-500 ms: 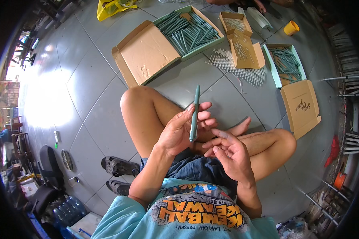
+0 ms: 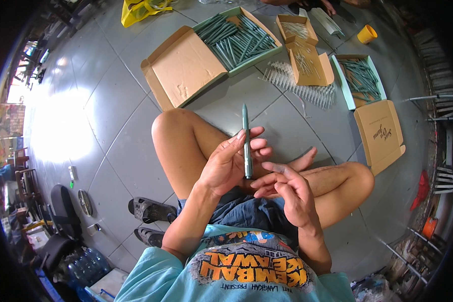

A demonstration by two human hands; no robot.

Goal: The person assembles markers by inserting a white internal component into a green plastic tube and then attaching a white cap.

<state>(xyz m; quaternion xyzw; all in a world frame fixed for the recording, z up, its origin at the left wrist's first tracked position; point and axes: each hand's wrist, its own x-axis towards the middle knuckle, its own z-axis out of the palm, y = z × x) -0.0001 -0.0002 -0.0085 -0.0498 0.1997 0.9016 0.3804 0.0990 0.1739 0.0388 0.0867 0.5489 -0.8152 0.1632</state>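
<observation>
A dark green pen [image 2: 246,146] stands nearly upright in front of me, its pointed end away from me. My left hand [image 2: 226,163] pinches it around the middle between thumb and fingers. Just right of the pen's lower end, my right hand [image 2: 292,194] is held with fingers apart and nothing in them. Beyond my knees, a large open box [image 2: 259,59] holds many similar green pens. A smaller white-edged box [image 2: 341,83] at the right holds more of them.
A small cardboard box [image 2: 309,75] holds thin clear sticks, with a row of thin pale pieces [image 2: 307,94] on the floor beside it. A yellow cup [image 2: 367,34] and a yellow bag [image 2: 136,12] lie further off. Another person's hand [image 2: 329,7] shows at the top. Sandals [image 2: 151,210] lie left.
The pen has rolled in my left fingers, so its clip side no longer shows, and its point has tipped slightly left. My right hand has shifted a little left, fingers slightly more curled.
</observation>
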